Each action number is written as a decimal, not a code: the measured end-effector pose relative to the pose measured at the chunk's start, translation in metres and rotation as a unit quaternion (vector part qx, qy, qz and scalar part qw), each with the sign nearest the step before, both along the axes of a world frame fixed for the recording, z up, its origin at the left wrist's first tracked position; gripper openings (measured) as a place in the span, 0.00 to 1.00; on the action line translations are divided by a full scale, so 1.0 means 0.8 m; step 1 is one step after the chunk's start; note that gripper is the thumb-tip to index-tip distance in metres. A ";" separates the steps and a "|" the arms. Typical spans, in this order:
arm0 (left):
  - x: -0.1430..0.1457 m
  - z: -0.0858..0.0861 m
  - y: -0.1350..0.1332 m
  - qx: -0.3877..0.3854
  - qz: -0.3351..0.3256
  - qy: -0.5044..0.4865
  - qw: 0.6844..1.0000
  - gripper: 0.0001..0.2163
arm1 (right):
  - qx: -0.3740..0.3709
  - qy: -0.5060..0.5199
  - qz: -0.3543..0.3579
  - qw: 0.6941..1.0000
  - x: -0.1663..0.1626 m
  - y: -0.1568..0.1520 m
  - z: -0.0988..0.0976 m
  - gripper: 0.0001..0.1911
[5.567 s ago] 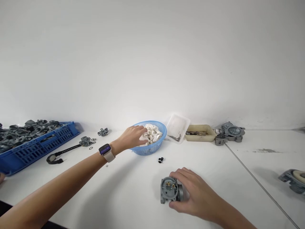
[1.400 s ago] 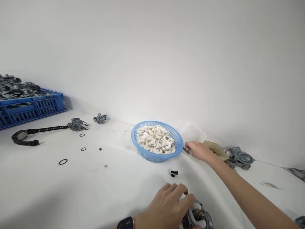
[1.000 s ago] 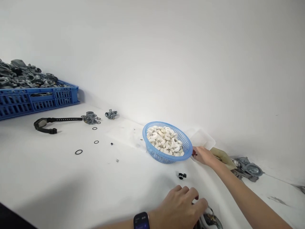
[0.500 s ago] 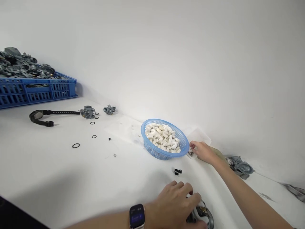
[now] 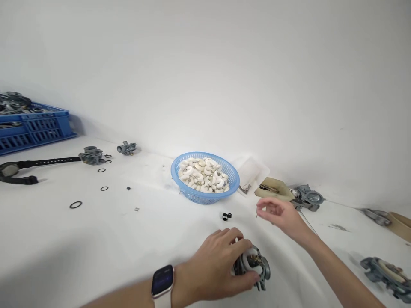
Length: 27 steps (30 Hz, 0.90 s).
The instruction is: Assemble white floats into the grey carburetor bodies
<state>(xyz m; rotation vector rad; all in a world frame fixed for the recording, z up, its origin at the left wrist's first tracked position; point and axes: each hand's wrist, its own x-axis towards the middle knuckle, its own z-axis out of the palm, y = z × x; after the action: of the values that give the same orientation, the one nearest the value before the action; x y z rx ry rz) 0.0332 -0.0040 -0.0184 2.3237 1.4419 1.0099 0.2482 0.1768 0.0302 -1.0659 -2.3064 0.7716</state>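
Note:
My left hand [image 5: 216, 265], with a smartwatch on its wrist, is closed around a grey metal carburetor body [image 5: 255, 266] on the white table near the bottom edge; a white curved piece sits on top of the body. My right hand [image 5: 278, 214] hovers above the table to the right of it, thumb and forefinger pinched on a thin small pin that is hard to make out. A blue basket [image 5: 192, 194] full of white curved plastic parts stands behind both hands.
A clear plastic tray [image 5: 253, 173] with small metal pins and a beige tray [image 5: 276, 188] lie right of the basket. Grey carburetor bodies [image 5: 306, 197] lie further right. A blue crate [image 5: 32, 130] of metal parts, a black strap [image 5: 19, 169], loose O-rings [image 5: 75, 205] and a small black part [image 5: 226, 217] lie around.
My right hand has come back from the clear tray toward me, now pinched and lifted above the table. The left hand stays on the carburetor body. The camera has swung left.

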 end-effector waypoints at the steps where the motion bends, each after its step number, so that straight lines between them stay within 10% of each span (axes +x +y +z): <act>1: 0.000 0.001 0.000 -0.005 -0.001 -0.001 1.000 0.18 | -0.072 0.048 0.003 0.996 0.010 -0.018 -0.009 0.21; 8: 0.007 0.007 -0.002 -0.028 -0.001 -0.034 0.999 0.17 | -0.311 0.161 0.030 0.936 0.023 -0.080 -0.036 0.17; 27: 0.006 0.012 -0.003 -0.026 -0.014 -0.034 0.999 0.15 | -0.321 0.209 0.049 0.922 0.013 -0.089 -0.035 0.13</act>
<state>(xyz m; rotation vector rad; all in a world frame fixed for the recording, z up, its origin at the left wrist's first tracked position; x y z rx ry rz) 0.0377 -0.0060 -0.0086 2.2445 1.3910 1.0201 0.2585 0.1060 0.0019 -0.9127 -1.7772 1.6907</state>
